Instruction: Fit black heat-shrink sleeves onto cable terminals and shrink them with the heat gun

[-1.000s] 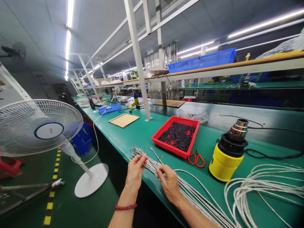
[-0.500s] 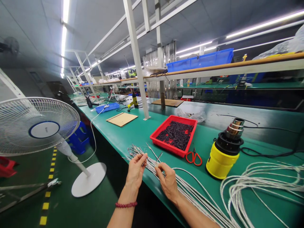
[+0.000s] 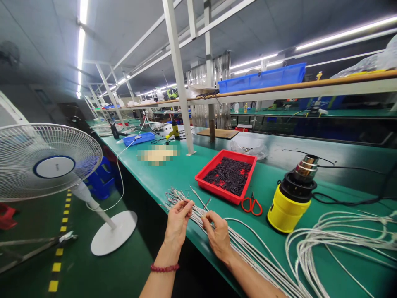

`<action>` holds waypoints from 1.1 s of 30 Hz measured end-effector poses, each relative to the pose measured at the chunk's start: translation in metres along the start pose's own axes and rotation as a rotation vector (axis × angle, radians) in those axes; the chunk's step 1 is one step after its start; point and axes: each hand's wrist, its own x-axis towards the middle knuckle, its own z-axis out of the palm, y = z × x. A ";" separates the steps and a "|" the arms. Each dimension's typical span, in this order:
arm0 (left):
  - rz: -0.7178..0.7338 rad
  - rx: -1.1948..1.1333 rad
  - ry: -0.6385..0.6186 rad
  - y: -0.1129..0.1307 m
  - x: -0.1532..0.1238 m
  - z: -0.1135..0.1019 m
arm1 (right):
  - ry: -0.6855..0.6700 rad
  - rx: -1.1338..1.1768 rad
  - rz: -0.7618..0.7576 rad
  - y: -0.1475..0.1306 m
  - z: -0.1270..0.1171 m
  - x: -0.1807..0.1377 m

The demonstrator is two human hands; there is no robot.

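In our right hand [image 3: 218,234] we pinched a white cable [image 3: 207,204], its split end poking just past our fingertips. Our left hand [image 3: 177,221], just beside it, had thumb and finger closed together; we could not tell what lay between them. The cable bundle [image 3: 251,250] ran beneath our grip. Beyond it sat a red tray [image 3: 219,193] of black pieces [image 3: 229,176], with scissors [image 3: 252,205] nearby.

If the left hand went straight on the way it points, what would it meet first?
The left hand would probably meet the stray white cable end just ahead, with the red tray farther along; depth is unclear, so it might pass above the cable.
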 end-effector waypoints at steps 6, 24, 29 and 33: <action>0.005 0.002 -0.008 0.000 -0.003 0.003 | -0.007 0.008 0.005 -0.001 0.000 0.000; -0.052 -0.020 -0.036 -0.001 -0.005 0.001 | 0.001 0.039 0.033 0.001 -0.001 0.000; -0.034 0.001 -0.040 -0.001 -0.005 0.001 | -0.010 0.048 0.050 -0.001 -0.002 0.001; -0.049 0.014 -0.034 -0.003 -0.003 0.000 | -0.010 0.048 0.056 0.000 -0.001 0.001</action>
